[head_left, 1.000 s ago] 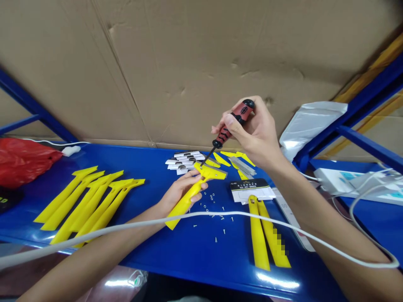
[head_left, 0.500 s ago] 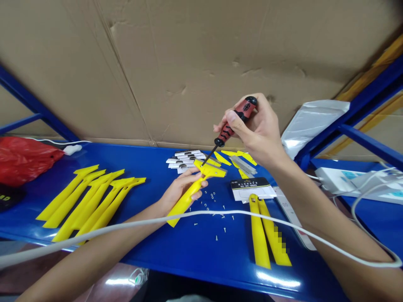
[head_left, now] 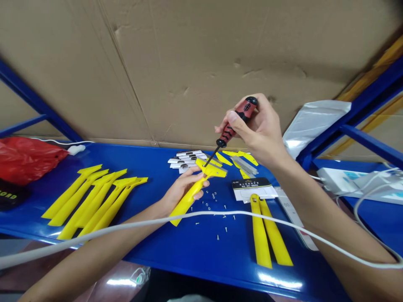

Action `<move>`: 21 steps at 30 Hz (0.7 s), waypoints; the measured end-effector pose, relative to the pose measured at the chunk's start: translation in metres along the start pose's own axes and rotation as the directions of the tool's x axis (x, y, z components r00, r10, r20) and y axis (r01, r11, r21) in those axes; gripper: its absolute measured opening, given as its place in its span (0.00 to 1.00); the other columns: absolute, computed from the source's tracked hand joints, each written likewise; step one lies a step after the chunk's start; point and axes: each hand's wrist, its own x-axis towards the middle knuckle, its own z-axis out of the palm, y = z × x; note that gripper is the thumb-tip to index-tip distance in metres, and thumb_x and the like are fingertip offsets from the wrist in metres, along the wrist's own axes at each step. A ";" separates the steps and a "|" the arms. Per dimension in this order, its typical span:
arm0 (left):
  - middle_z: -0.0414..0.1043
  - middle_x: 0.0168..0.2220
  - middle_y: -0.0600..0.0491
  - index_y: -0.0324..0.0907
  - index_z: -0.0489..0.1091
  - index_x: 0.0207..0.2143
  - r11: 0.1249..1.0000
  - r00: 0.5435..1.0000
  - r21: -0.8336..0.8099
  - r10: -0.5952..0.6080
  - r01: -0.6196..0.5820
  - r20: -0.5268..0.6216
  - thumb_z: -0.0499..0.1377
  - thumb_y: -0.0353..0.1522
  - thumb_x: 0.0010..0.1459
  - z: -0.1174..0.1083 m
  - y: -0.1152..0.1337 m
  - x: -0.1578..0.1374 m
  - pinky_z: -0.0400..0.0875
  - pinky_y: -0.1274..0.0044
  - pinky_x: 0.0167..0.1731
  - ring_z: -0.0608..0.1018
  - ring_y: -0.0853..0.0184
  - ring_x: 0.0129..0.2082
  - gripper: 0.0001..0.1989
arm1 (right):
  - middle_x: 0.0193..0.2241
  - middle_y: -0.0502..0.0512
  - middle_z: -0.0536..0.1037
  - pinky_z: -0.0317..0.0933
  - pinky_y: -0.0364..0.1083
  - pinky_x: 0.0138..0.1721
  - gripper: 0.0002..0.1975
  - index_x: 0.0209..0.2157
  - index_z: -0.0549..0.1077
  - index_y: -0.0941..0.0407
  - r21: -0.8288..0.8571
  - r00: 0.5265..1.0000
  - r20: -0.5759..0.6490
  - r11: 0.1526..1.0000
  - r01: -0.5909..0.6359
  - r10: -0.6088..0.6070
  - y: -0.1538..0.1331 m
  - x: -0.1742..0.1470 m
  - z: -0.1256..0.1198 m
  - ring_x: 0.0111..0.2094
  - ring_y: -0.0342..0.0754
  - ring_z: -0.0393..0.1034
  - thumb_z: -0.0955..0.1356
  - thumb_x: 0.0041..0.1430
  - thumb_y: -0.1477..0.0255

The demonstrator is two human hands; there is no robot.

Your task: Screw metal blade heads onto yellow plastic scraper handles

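Observation:
My left hand [head_left: 181, 188] is closed around the neck of a yellow scraper [head_left: 185, 203], its wide head tilted up with a grey blade along the edge. Wrapped in my right hand [head_left: 261, 130] is a red and black screwdriver [head_left: 231, 128]. Its shaft slants down to the left, and the tip meets the scraper's head near one of the screw spots. Small screws [head_left: 226, 229] and nuts [head_left: 214, 195] lie scattered on the blue table [head_left: 189, 251] below and right of the scraper.
Several yellow scrapers [head_left: 100, 197] lie at left. Two yellow handles [head_left: 261, 235] lie at right below a printed card [head_left: 252, 189]. Behind my hands are folded cards [head_left: 185, 159], grey blades [head_left: 245, 165] and yellow head pieces [head_left: 223, 158]. A white cable [head_left: 141, 222] crosses the foreground.
The view has shifted slightly, so everything sits a little further right. Both hands keep the same hold, with the screwdriver tip still at the scraper's head.

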 end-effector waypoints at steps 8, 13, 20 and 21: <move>0.77 0.41 0.48 0.40 0.72 0.49 0.999 1.000 0.030 0.012 -0.012 -0.001 0.72 0.25 0.59 -0.001 -0.002 0.000 0.64 0.85 0.14 0.81 0.69 0.31 0.18 | 0.36 0.48 0.78 0.83 0.59 0.46 0.25 0.41 0.69 0.45 0.008 1.000 -0.025 1.000 0.006 -0.005 0.002 0.001 -0.004 0.36 0.52 0.82 0.81 0.60 0.48; 0.77 0.39 0.49 0.41 0.72 0.49 0.999 1.000 0.042 -0.010 0.010 -0.006 0.73 0.25 0.58 0.000 -0.001 -0.001 0.64 0.85 0.14 0.80 0.70 0.29 0.19 | 0.36 0.49 0.77 0.83 0.59 0.45 0.24 0.41 0.68 0.46 0.003 0.999 -0.032 1.000 -0.001 0.002 0.003 0.002 -0.005 0.36 0.52 0.82 0.81 0.61 0.48; 0.77 0.40 0.50 0.42 0.70 0.48 0.996 0.999 0.078 -0.049 0.050 -0.010 0.75 0.27 0.58 0.004 0.003 -0.004 0.66 0.84 0.15 0.81 0.69 0.28 0.20 | 0.36 0.49 0.77 0.82 0.56 0.44 0.25 0.40 0.68 0.46 -0.008 0.999 -0.042 1.000 -0.003 0.003 0.002 0.002 -0.004 0.35 0.51 0.82 0.81 0.61 0.49; 0.77 0.39 0.50 0.42 0.70 0.48 0.996 0.999 0.076 -0.044 0.044 -0.009 0.75 0.27 0.58 0.004 0.003 -0.004 0.66 0.84 0.15 0.81 0.69 0.28 0.20 | 0.36 0.49 0.78 0.82 0.56 0.44 0.25 0.40 0.68 0.46 -0.010 0.999 -0.043 1.000 -0.002 0.002 0.001 0.002 -0.004 0.36 0.51 0.82 0.81 0.61 0.49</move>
